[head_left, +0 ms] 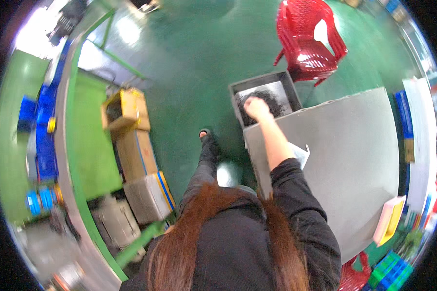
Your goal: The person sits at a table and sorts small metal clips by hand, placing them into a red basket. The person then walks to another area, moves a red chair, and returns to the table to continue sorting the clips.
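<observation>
My right arm reaches forward past the grey table [347, 140], and my right hand [257, 107] is over a grey bin [292, 89] at the table's far left corner. In the bin lies a heap of small black pieces [273, 99] on a pale, whitish bottom or liner [280, 92]; the pieces are too small to name. The fingers of this hand look curled together at the heap, slightly blurred, and what they hold is hidden. A white sheet or bag [300, 154] lies on the table beside my forearm. My left hand does not show.
A red plastic chair [308, 53] stands beyond the bin. Cardboard boxes [136, 153] are stacked along the green-framed bench [77, 160] on the left. A pink and yellow tray [389, 220] sits at the table's right edge. Green floor [194, 63] stretches ahead.
</observation>
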A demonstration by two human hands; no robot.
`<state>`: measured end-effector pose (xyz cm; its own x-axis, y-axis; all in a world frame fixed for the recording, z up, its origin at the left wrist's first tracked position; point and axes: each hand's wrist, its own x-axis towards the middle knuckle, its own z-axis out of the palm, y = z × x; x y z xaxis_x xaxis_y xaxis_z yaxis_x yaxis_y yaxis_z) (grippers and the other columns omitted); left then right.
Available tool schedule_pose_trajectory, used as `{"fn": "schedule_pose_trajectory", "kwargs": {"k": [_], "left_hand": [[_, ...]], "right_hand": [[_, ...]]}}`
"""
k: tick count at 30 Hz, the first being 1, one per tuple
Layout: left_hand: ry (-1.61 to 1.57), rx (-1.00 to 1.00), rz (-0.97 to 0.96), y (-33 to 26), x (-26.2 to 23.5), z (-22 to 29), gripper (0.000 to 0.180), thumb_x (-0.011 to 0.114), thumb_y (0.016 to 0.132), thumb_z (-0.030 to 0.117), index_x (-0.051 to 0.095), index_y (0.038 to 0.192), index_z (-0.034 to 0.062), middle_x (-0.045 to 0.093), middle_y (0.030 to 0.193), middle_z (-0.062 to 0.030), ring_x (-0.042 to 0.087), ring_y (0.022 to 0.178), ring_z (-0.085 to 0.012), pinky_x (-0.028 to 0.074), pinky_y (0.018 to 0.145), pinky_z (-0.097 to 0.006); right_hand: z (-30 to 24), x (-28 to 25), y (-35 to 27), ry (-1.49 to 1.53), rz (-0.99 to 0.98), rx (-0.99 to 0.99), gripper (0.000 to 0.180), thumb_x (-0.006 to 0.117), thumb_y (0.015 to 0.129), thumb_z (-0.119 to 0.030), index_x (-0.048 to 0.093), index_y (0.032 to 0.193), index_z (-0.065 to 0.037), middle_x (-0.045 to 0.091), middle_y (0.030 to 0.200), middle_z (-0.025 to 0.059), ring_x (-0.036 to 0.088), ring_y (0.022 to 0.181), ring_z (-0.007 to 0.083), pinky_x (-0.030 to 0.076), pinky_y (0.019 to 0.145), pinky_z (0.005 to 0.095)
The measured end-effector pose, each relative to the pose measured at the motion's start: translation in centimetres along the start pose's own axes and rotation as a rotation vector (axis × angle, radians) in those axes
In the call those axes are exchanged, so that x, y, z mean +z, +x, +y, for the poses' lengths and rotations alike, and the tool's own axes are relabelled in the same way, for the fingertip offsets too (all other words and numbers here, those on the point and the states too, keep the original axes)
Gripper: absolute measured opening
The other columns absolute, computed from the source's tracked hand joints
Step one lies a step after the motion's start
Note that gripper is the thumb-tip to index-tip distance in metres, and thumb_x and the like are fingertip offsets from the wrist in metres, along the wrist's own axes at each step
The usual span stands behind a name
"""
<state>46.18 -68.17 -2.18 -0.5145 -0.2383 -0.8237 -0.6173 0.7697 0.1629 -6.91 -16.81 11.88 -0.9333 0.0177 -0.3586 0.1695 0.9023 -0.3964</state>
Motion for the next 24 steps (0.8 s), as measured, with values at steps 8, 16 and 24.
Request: {"fn": "schedule_pose_trajectory", "kwargs": {"k": [8, 16, 24], "left_hand": [[0.459, 0.374, 0.371, 23.5, -45.1, 19.6, 0.032, 0.046, 0.084, 0.03, 0.059, 0.085, 0.0001, 0.06, 0.087, -0.0227, 0.057, 0.083, -0.0375, 0.046, 0.073, -0.044], [0.135, 0.877, 0.276, 35.0, -61.9, 77.4, 0.028, 0.053, 0.087, 0.024, 0.058, 0.107, 0.0054, 0.062, 0.102, -0.0095, 0.058, 0.093, -0.0158, 0.044, 0.083, -0.029], [0.442, 0.798, -0.28, 44.2, -60.7, 90.2, 0.028, 0.053, 0.085, 0.019, 0.057, 0.109, 0.0056, 0.062, 0.104, -0.0103, 0.058, 0.097, -0.0178, 0.044, 0.086, -0.03]], "right_hand": [[4.4, 8.5, -1.7, -0.185, -0.004, 0.485, 0.043, 0.054, 0.079, -0.036, 0.051, 0.118, -0.017, 0.029, 0.139, 0.0061, 0.009, 0.134, 0.0264, 0.0, 0.096, 0.07], [4.6, 7.9, -0.6, -0.102, -0.08, 0.532, 0.037, 0.059, 0.075, -0.033, 0.057, 0.109, -0.019, 0.037, 0.129, 0.0003, 0.016, 0.132, 0.0252, -0.002, 0.097, 0.0693], [11.3, 8.4, 11.1, 0.176, -0.589, 0.761, 0.03, 0.052, 0.078, -0.024, 0.063, 0.097, -0.005, 0.061, 0.101, 0.0152, 0.057, 0.098, 0.0306, 0.045, 0.087, 0.0351]]}}
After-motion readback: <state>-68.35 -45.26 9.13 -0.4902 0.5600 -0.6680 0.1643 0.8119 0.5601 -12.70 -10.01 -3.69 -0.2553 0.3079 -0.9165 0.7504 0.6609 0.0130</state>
